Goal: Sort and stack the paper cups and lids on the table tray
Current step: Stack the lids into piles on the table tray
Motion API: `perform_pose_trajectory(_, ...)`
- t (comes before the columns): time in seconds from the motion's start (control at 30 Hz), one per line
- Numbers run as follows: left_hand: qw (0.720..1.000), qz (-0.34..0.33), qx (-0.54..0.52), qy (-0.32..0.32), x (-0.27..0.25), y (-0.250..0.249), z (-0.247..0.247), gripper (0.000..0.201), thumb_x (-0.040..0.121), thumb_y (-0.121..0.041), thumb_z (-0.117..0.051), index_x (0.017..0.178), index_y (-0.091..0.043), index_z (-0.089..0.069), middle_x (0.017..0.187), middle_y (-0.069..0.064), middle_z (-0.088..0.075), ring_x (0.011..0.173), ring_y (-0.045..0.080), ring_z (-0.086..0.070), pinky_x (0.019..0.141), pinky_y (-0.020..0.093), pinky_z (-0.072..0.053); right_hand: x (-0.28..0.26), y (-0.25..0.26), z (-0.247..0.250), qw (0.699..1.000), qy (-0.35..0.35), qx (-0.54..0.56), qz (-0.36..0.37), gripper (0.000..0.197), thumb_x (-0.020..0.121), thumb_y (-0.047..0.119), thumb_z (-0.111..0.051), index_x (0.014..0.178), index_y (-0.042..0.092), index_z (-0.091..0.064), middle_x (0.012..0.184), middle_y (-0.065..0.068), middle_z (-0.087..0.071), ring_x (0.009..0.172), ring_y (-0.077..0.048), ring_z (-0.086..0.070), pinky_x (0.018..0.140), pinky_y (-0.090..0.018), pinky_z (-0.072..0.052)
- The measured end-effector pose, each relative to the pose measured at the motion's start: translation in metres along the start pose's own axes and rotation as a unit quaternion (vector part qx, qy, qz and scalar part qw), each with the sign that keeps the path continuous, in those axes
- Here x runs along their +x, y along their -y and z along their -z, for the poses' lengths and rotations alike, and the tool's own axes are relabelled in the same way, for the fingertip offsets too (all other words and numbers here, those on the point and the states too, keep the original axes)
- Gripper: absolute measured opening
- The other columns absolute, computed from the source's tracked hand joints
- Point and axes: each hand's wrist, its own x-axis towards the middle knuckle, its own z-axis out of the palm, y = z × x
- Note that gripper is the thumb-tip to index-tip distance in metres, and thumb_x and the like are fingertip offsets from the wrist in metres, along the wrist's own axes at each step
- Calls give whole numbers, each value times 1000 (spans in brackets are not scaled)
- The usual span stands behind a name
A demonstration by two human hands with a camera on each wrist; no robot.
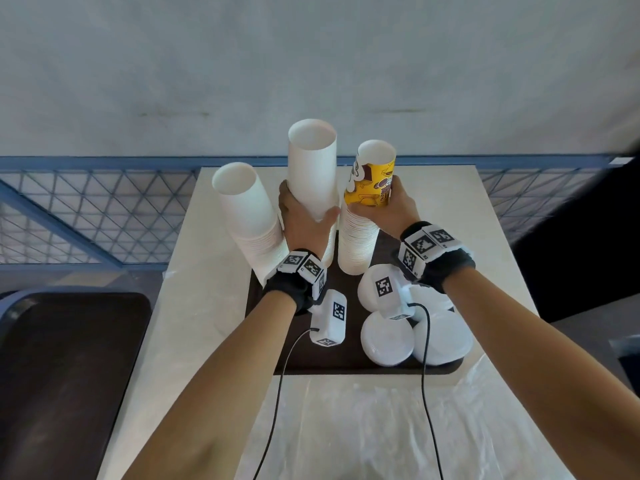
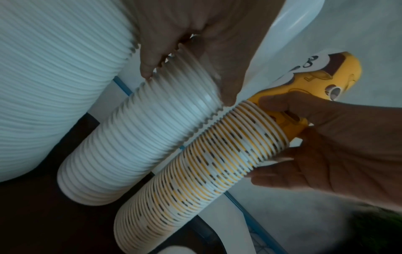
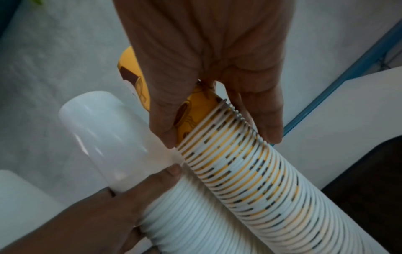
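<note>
Three tall stacks of upside-down paper cups stand on the dark tray [image 1: 349, 355]. My left hand [image 1: 304, 216] grips the top white cup [image 1: 313, 164] of the middle white stack [image 2: 139, 141], thumb on its right side. My right hand [image 1: 391, 209] grips the yellow printed cup [image 1: 372, 178] on top of the yellow-striped stack [image 1: 356, 244], just above the stacked rims [image 3: 228, 151]. A wider white stack [image 1: 247, 216] leans at the left. Several white lids [image 1: 388, 341] lie on the tray's near right.
The tray sits on a white table [image 1: 187, 323]. Crumpled clear plastic [image 1: 381, 427] covers the table's near part. A second dark tray [image 1: 65, 375] lies at the left on a chair. A blue mesh fence [image 1: 86, 209] runs behind the table.
</note>
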Motion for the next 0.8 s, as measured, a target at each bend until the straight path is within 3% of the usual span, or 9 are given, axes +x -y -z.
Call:
perform_pose_trajectory(0.07, 999, -13, 26, 36, -12, 4, 1, 102, 75, -30, -74, 146, -2, -5, 153, 17, -16, 142, 29, -18, 117, 37, -17, 1, -1, 0, 1000, 0, -2, 0, 67, 76, 35, -73, 128, 13, -39, 126, -7, -57, 116, -26, -54, 93, -34, -42)
perform_pose_trajectory(0.17, 992, -66, 51, 89, -47, 18, 14, 87, 85, -20, -63, 146, -1, -4, 156, 15, -8, 145, 25, -8, 110, 18, -4, 1, -2, -1, 1000, 7, -11, 1, 67, 75, 37, -73, 129, 15, -39, 126, -6, -57, 116, -26, -54, 91, -32, -41)
perform_pose_trajectory(0.27, 985, -124, 44, 113, -87, 46, 42, 61, 85, -11, -62, 139, -4, -35, 143, 12, -41, 133, 22, -39, 105, 14, -22, 2, -3, -2, 1000, 14, -16, 3, 67, 75, 39, -73, 129, 17, -41, 126, -5, -58, 116, -25, -54, 91, -31, -41)
perform_pose_trajectory(0.37, 997, -54, 15, 57, -97, 80, 70, 47, 77, -10, -71, 120, -7, -52, 116, 9, -59, 106, 26, -60, 89, 30, -47, 1, -4, -3, 1000, 21, -17, 6, 67, 74, 41, -73, 129, 19, -43, 127, -3, -58, 117, -23, -54, 93, -32, -41)
perform_pose_trajectory(0.43, 1000, 0, 7, 10, -86, 91, 85, 60, 71, -13, -77, 121, -8, -46, 118, 8, -52, 101, 24, -58, 82, 32, -48, -2, -2, -5, 999, 27, -18, 7, 67, 74, 42, -73, 130, 20, -43, 128, -3, -58, 118, -23, -54, 95, -32, -41)
perform_pose_trajectory(0.53, 999, 31, -12, 7, -53, 91, 95, 96, 63, -17, -84, 139, -14, -26, 133, 9, -38, 113, 19, -48, 96, 33, -43, -8, -2, -9, 999, 34, -24, 9, 68, 73, 43, -73, 130, 19, -44, 127, -3, -59, 117, -23, -54, 93, -30, -40)
perform_pose_trajectory(0.6, 999, 13, -43, 29, -30, 85, 94, 108, 58, -22, -86, 142, -17, -19, 140, 7, -34, 124, 20, -43, 104, 36, -39, -15, -2, -11, 999, 36, -29, 9, 68, 73, 43, -73, 129, 19, -45, 126, -3, -59, 116, -23, -55, 92, -29, -40)
perform_pose_trajectory(0.67, 997, 5, -53, 47, -13, 77, 90, 107, 55, -25, -87, 139, -16, -21, 140, 5, -39, 127, 20, -42, 105, 34, -37, -24, -2, -13, 999, 40, -29, 8, 68, 72, 43, -74, 129, 19, -45, 124, -2, -60, 115, -22, -56, 92, -29, -42)
perform_pose_trajectory(0.8, 997, 43, 1, 62, 1, 62, 86, 87, 66, -22, -82, 134, -11, -29, 133, 7, -50, 122, 27, -48, 90, 25, -37, -46, -2, -19, 998, 63, -24, 16, 67, 71, 41, -75, 127, 19, -46, 123, -1, -61, 113, -20, -57, 96, -33, -45)
